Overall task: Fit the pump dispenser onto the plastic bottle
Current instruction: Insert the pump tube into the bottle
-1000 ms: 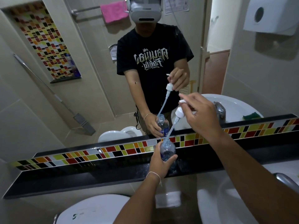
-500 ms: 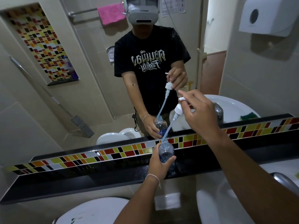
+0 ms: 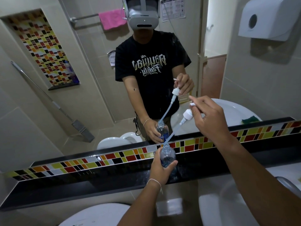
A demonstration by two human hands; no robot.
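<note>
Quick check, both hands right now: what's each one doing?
Left hand: closed around the plastic bottle, holding it upright.
Right hand: fingers pinching the pump dispenser head; its tube angles into the bottle's neck.

Setting: a bathroom, likely shared or public rather than private. Evidence: large wall mirror [image 3: 91,95] above a black ledge [image 3: 81,190] edged with a strip of multicoloured mosaic tile [image 3: 114,159]. White washbasin [image 3: 228,207] at lower right with a metal tap [image 3: 288,185]; white toilet [image 3: 97,216] at lower left. Beige wall tiles throughout. Wall-mounted paper towel dispenser [image 3: 267,18] at upper right. Reflected in the mirror: a pink towel [image 3: 112,18] on a rail, a tiled niche [image 3: 44,49], a posted notice [image 3: 173,8].
</note>
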